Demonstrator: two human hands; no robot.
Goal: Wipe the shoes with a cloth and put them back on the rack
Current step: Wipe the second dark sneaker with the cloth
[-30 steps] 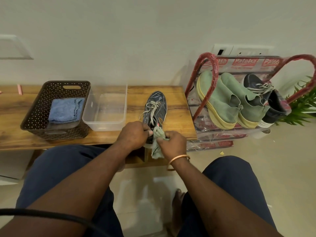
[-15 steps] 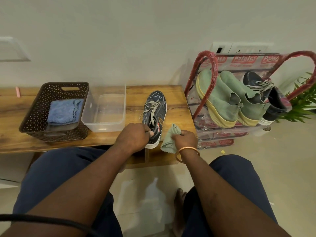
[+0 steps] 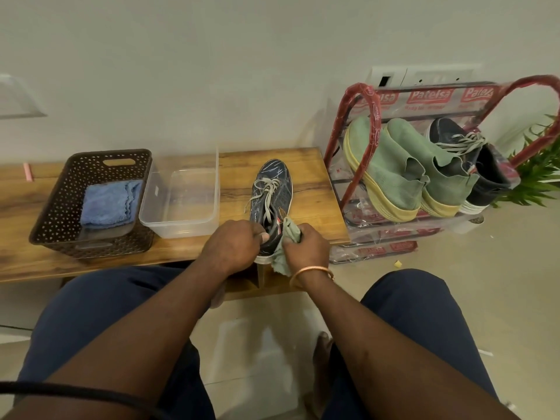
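A dark blue laced sneaker [image 3: 277, 189] lies on the wooden bench [image 3: 309, 180], toe toward the wall. My left hand [image 3: 231, 247] grips its heel collar. My right hand [image 3: 306, 245] holds a pale green cloth [image 3: 288, 234] pressed against the shoe's right side near the heel. The red shoe rack [image 3: 368, 104] stands to the right of the bench and holds two green shoes [image 3: 391, 165] and the matching dark sneaker [image 3: 472, 156].
A brown perforated basket [image 3: 72, 183] holding a blue cloth [image 3: 110, 203] sits at the bench's left, next to a clear plastic tub [image 3: 181, 201]. A green plant [image 3: 536, 177] stands beyond the rack. My knees frame a tiled floor below.
My right hand with the green cloth swung out to the right of the shoe, then came back against its heel side. My left hand stayed on the heel.
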